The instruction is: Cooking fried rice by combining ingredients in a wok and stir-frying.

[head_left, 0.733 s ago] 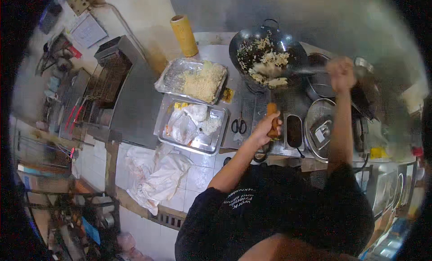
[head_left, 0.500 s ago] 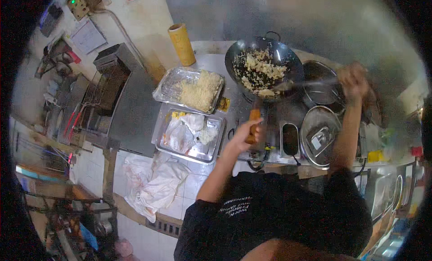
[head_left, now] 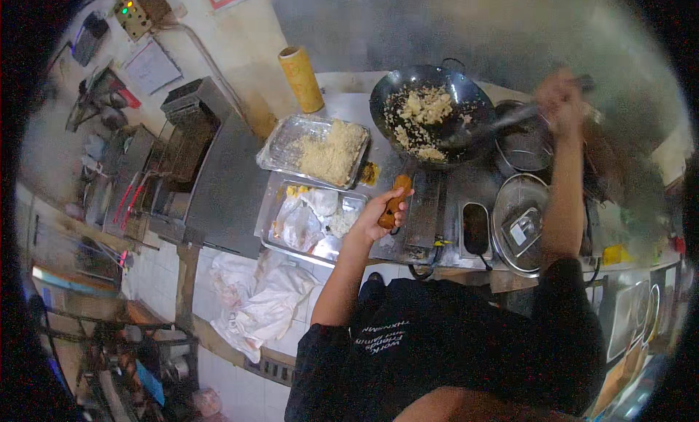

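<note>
A black wok (head_left: 457, 147) holds loose, pale rice-like grains (head_left: 428, 105) with larger clumps, mostly in its left half. My left hand (head_left: 380, 219) is closed round the wok's wooden handle (head_left: 400, 192), which points toward me. Raised to the right of the wok, my right hand (head_left: 559, 105) grips a long metal wok spatula (head_left: 515, 117). Motion blurs this hand and the spatula, whose lower end reaches over the wok's right side; its exact shape there is unclear.
Left of the wok are a tray (head_left: 273, 162) of pale grains and a metal tray (head_left: 320, 258) with plastic bags. A yellow roll (head_left: 301, 83) stands behind them. On the right lie a round metal lid (head_left: 502, 229) and a pot (head_left: 526, 160). White cloth (head_left: 266, 305) hangs at lower left.
The wok handle and my left hand have swung left. The spatula has shifted toward the wok's right side, and the grains are spread differently. The whole view has moved slightly.
</note>
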